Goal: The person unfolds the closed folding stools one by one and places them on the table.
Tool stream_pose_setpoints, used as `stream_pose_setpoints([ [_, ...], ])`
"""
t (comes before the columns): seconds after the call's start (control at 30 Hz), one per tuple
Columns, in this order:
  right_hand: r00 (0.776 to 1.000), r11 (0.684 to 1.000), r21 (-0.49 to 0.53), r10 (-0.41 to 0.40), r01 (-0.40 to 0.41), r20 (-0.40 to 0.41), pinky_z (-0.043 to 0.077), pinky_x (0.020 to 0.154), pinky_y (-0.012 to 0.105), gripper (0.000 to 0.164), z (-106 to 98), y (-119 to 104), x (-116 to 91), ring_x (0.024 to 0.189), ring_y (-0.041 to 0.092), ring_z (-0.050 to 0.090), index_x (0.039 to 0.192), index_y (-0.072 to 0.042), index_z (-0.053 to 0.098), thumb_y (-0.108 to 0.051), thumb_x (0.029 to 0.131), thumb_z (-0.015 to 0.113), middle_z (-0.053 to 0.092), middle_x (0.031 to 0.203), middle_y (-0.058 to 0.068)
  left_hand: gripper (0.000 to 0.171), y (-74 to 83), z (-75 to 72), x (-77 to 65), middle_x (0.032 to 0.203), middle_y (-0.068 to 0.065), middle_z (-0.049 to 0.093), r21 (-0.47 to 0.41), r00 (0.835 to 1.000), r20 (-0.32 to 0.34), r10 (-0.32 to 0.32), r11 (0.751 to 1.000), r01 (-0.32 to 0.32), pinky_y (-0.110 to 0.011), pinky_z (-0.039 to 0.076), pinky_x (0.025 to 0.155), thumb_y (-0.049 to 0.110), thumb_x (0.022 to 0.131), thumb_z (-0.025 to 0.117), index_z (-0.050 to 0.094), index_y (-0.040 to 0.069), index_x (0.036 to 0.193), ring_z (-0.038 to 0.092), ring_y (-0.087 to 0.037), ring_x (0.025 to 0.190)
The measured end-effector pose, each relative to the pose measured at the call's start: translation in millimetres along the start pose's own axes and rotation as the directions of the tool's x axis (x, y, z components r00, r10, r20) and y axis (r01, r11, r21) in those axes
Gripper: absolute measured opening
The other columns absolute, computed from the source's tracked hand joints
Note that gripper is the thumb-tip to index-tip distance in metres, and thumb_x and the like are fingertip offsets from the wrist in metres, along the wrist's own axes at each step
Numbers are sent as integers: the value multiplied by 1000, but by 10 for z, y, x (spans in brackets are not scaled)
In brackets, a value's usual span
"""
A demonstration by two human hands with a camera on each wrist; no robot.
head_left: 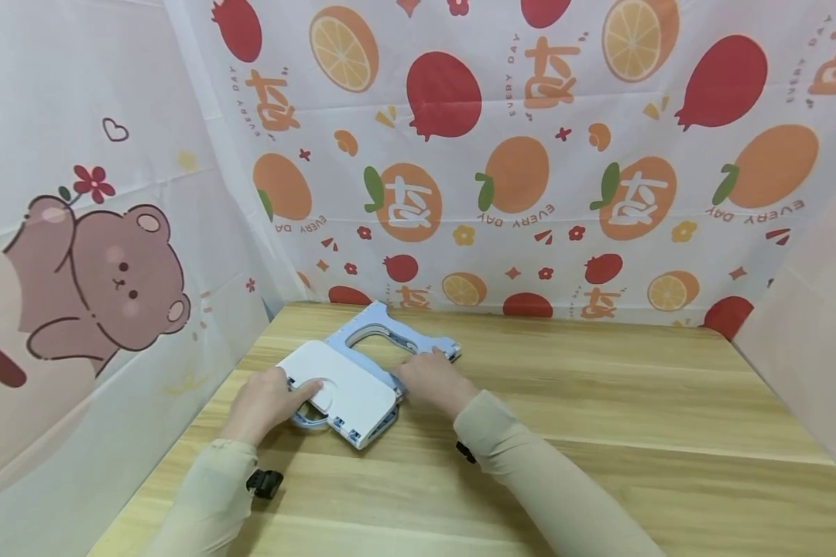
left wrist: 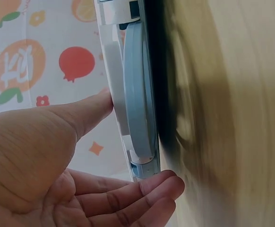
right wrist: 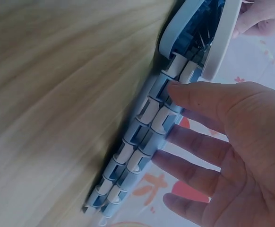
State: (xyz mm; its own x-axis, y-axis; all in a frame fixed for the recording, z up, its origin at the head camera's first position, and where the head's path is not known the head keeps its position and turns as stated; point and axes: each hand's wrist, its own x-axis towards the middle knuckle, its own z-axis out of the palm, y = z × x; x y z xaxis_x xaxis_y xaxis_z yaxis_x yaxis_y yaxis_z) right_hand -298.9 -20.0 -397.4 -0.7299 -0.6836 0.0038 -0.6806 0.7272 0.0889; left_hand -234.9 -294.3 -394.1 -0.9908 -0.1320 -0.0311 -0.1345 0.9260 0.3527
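Observation:
A blue-and-white plastic folding stool (head_left: pixel 351 391) lies partly folded on the wooden table, its white panel on top and a blue leg frame (head_left: pixel 383 329) with a large opening spread out behind. My left hand (head_left: pixel 268 398) grips the panel's left edge, thumb on the white top; in the left wrist view its fingers (left wrist: pixel 147 189) reach under the edge, beside a curved blue handle (left wrist: pixel 136 94). At the right side, my right hand (head_left: pixel 433 379) holds the blue frame near the panel's corner. In the right wrist view its thumb presses a row of blue and white hinges (right wrist: pixel 147 123).
The wooden table (head_left: pixel 620 402) stretches away to the right of the stool. A fruit-print curtain (head_left: pixel 515 170) hangs along its back edge, and a bear-print sheet (head_left: pixel 111 271) along the left. Dark wrist cameras (head_left: pixel 265 483) sit at both cuffs.

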Motion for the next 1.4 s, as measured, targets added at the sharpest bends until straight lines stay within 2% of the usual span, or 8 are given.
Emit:
stream_pose_setpoints([
  [0.27,995,997,-62,-59,54,-84,61,92,37,31,12,136,-241,93,16,74,133,-21,77,-14,105,68,82,107,0,56,166,34,50,72,-9,52,1,998,10,58,998,-58,-31,40,60,53,102,68,56,3,80,52,-23,67],
  [0.4,989,996,-56,-76,69,-130,62,90,35,28,30,203,-358,84,14,72,127,-19,80,-11,102,70,82,100,0,53,250,70,79,72,-9,52,-24,997,23,77,997,-77,-31,39,60,50,102,70,56,4,81,50,-22,67],
  [0.6,993,998,-52,-40,34,-114,60,91,36,28,50,296,-537,79,13,67,128,-21,81,-17,100,75,80,94,-1,49,393,130,116,73,-8,52,-39,992,31,122,992,-121,-31,38,61,47,101,72,57,4,83,49,-22,69],
  [0.8,991,1000,-5,-11,11,-132,59,85,37,5,64,383,-719,69,13,58,99,-18,82,-21,99,78,70,75,-5,50,548,195,173,77,-8,53,-51,989,64,132,990,-128,-31,41,62,47,101,73,62,-1,95,52,-23,73],
  [0.97,988,999,33,4,1,-157,54,77,36,11,73,447,-860,64,13,49,85,-18,77,-19,94,82,58,66,-7,49,674,250,213,79,-9,54,-55,987,92,132,990,-127,-31,43,64,47,101,74,64,-1,100,53,-23,75],
  [1.1,991,999,43,17,-11,-136,55,77,37,9,57,489,-971,65,13,47,86,-18,77,-17,92,85,60,67,-7,51,778,282,231,82,-10,57,-70,982,112,153,987,-146,-33,45,66,45,101,74,66,-4,108,55,-24,78],
  [1.23,993,998,50,40,-34,-115,59,85,42,8,41,525,-1085,66,11,49,89,-18,79,-15,89,87,64,70,-7,57,884,319,256,92,-12,64,-78,973,129,194,980,-185,-37,50,72,44,101,74,66,-8,124,57,-25,84],
  [1.4,992,994,89,73,-65,-101,57,74,34,10,39,569,-1234,67,10,49,88,-19,80,-19,88,90,64,70,-10,66,1008,397,299,112,-19,73,-51,961,121,247,969,-242,-42,54,82,43,102,74,62,-10,139,60,-26,91],
])
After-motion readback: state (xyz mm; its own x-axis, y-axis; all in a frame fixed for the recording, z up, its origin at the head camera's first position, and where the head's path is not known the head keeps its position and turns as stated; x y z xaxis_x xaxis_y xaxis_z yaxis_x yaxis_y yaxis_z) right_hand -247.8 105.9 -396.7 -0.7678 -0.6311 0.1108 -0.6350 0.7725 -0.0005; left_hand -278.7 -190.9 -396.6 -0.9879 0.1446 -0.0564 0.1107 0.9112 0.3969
